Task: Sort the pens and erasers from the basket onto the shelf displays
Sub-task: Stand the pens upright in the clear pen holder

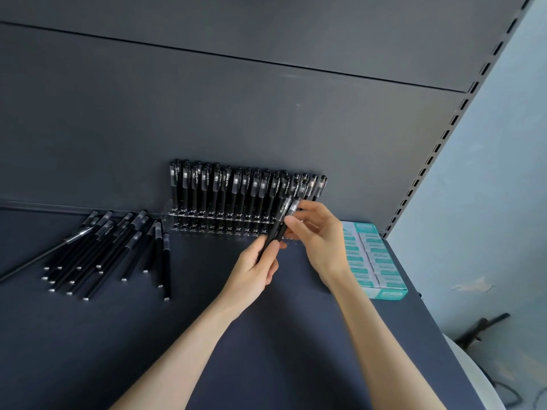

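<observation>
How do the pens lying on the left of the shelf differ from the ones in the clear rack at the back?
The loose pens lie flat on the shelf in a fanned, overlapping heap; the racked pens stand upright, caps up, in even rows. The loose pens rest on the bare surface, while the racked pens sit in the holes of the clear holder. Both groups look like the same black capped pens.
</observation>
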Available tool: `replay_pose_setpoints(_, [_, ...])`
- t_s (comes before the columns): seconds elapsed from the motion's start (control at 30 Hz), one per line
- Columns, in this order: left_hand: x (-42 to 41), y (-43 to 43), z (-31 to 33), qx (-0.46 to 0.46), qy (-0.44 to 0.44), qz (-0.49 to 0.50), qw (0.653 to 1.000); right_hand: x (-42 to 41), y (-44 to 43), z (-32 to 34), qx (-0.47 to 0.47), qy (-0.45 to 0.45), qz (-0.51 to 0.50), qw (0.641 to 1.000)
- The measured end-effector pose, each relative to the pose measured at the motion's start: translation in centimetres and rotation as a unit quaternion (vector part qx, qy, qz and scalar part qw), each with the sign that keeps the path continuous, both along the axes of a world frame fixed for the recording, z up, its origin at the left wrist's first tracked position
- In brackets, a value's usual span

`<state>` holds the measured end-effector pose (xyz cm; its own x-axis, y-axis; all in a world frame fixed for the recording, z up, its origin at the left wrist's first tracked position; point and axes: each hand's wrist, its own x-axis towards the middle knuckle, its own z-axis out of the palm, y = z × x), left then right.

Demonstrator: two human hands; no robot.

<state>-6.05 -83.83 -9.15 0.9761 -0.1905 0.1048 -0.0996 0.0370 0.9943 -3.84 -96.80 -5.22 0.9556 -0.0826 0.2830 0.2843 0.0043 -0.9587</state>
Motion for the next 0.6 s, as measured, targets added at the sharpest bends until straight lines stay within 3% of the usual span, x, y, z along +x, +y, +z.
replay_pose_setpoints(0.1, [0.1,0.2,-0.1,0.004,-0.003,0.015,1.000,0.1,0.1,0.0,0.035,-0.007,-0.005,0.999])
replay_pose_setpoints(0.33, [0.2,-0.1,-0.6,0.033,-0.013,-0.002,0.999,0.5,-0.2,-0.3,-0.038,-0.012,-0.072,0.997])
replay_pose_setpoints(0.47, [0.5,0.0,-1.0,0.058,-0.027,0.034,0.997,1.2,-1.6,0.9,-0.017,-0.055,-0.142,0.988])
replay_pose_setpoints(0.6, [0.4,0.0,-1.0,0.056,-0.035,0.066,0.996,2.8,-2.9,2.6,-0.096,-0.122,-0.212,0.965])
